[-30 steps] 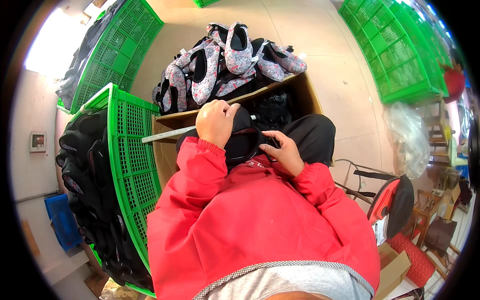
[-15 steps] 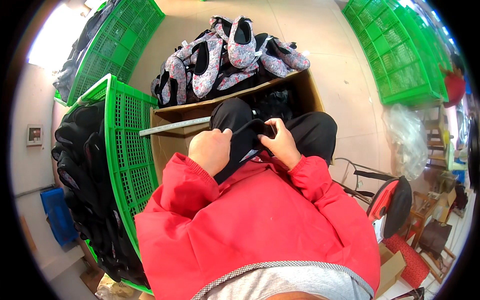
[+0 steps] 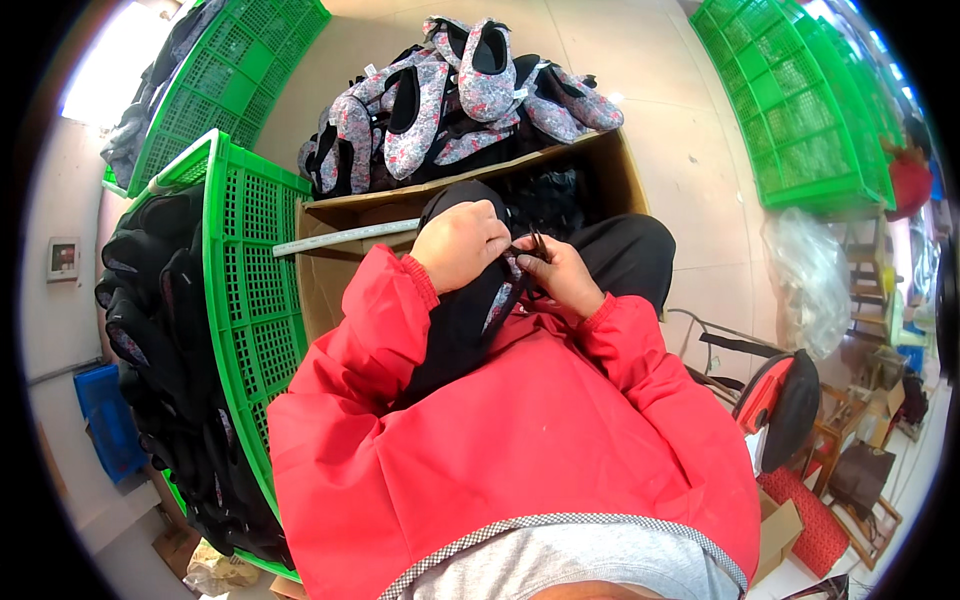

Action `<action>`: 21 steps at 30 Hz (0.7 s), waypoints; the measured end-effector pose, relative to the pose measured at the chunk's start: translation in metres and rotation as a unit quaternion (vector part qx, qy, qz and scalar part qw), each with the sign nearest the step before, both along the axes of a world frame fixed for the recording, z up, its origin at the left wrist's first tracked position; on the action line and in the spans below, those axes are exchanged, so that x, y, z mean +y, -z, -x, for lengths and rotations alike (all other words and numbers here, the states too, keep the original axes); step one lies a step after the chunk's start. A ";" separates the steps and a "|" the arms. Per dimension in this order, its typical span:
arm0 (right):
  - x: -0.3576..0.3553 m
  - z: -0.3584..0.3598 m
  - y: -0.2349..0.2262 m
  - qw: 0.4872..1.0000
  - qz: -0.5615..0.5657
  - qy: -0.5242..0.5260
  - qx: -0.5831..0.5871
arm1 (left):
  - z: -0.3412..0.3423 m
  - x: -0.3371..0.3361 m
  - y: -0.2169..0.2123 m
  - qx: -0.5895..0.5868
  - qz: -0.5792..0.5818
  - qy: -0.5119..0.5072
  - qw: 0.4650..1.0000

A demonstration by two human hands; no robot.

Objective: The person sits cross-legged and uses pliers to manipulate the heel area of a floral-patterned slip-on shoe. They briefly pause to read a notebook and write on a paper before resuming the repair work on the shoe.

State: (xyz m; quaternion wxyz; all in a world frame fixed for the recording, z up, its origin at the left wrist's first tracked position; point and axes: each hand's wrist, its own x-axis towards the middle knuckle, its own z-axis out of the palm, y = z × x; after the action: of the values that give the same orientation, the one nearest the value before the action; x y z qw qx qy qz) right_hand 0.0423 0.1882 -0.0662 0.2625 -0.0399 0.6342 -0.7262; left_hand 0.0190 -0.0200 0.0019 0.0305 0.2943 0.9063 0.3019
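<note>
In my lap lies a black slip-on shoe [image 3: 470, 315] with a flowered lining. My left hand [image 3: 460, 243] is closed over its upper part. My right hand [image 3: 557, 272] pinches the shoe's edge together with a small dark tool, likely scissors [image 3: 534, 247]; its blades are too small to make out. Both red sleeves [image 3: 370, 340] come up from the lower edge. The shoe's toe end is hidden under my left hand.
An open cardboard box [image 3: 345, 215] stands in front of my knees, with a heap of flowered shoes [image 3: 450, 90] behind it. A green crate [image 3: 250, 280] full of black shoes is at my left. More green crates [image 3: 810, 120] stand far right, near a red-and-black bag [image 3: 780, 400].
My left hand moved from the top of the shoe down toward my chest, then back up over it. The shoe has been turned in my lap; my right hand stays at its edge.
</note>
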 end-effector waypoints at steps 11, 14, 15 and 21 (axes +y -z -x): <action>0.003 0.003 -0.006 0.996 0.021 -0.005 -0.087 | 0.008 -0.001 0.033 -0.196 -0.027 -0.088 0.976; 0.006 0.005 -0.007 0.995 -0.018 -0.024 -0.098 | 0.003 0.003 0.031 -0.167 -0.044 -0.113 0.978; 0.004 0.004 -0.002 0.998 -0.008 -0.020 -0.063 | 0.000 0.003 0.032 -0.067 0.030 -0.067 0.995; -0.009 0.001 0.003 0.978 -0.125 0.049 0.160 | -0.018 0.024 -0.013 0.102 0.091 -0.011 0.991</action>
State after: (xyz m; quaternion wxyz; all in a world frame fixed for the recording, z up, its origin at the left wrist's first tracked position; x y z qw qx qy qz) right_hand 0.0410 0.1795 -0.0694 0.1250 -0.0918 0.7548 -0.6374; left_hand 0.0368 0.0044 0.0152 -0.0391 0.3100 0.9314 0.1868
